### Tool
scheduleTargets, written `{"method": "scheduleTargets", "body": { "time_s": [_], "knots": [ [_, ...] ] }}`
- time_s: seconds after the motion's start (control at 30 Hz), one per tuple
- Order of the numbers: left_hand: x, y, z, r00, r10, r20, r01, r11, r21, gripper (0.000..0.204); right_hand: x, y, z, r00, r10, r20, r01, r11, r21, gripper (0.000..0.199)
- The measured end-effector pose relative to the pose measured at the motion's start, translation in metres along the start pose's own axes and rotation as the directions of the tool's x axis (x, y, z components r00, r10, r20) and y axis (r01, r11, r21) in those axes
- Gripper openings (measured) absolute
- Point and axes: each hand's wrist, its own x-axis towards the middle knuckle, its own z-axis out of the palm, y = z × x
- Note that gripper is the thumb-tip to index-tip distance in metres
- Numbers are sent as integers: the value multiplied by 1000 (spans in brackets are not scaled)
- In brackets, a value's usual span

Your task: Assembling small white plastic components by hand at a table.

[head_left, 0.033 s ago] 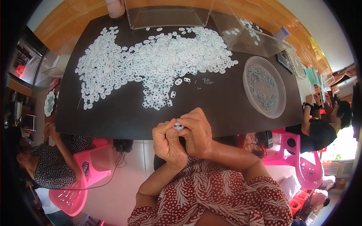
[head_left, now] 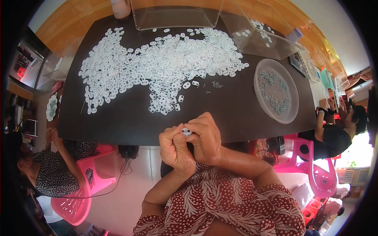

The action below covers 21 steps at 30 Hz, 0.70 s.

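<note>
**Both hands pinching one small white piece at the table edge**

Left hand (head_left: 176, 147) and right hand (head_left: 204, 137) are curled shut together around a single small white plastic piece (head_left: 186, 131), held between the fingertips just off the near edge of the big dark table (head_left: 118, 126). It sits right where the two thumbs meet, so only its top pokes out.

Going down in size from the table: a huge spread of white plastic pieces (head_left: 157, 70) covers the far half, a clear plastic bin (head_left: 177, 17) stands at the far edge, and a round clear dish (head_left: 275, 91) with small greyish bits sits to the right. A few tiny loose pins (head_left: 215, 84) lie between the pile and the dish.

My guess for doing this well: keep the piece square between both thumbs, press evenly, and stay over the table so anything that slips lands there.
</note>
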Motion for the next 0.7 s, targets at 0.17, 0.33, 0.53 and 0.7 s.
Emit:
{"method": "scheduleTargets", "body": {
  "time_s": [0.17,0.33,0.53,0.7],
  "knots": [
    [0,-4,0,1000,21,-10,-20,999,40,19,-3,3,2,1000,-10,-6,10,1000,5,21],
    [1,-5,1,1000,5,-16,-4,996,86,17,-7,5,2,1000,-18,4,18,1000,-9,20],
    [10,3,-1,998,18,65,-29,985,168,12,1,5,-7,993,116,-7,-115,993,39,24],
    [50,4,-10,929,151,339,-322,783,533,13,17,14,-37,962,273,24,-273,962,2,19]
  ]
}}
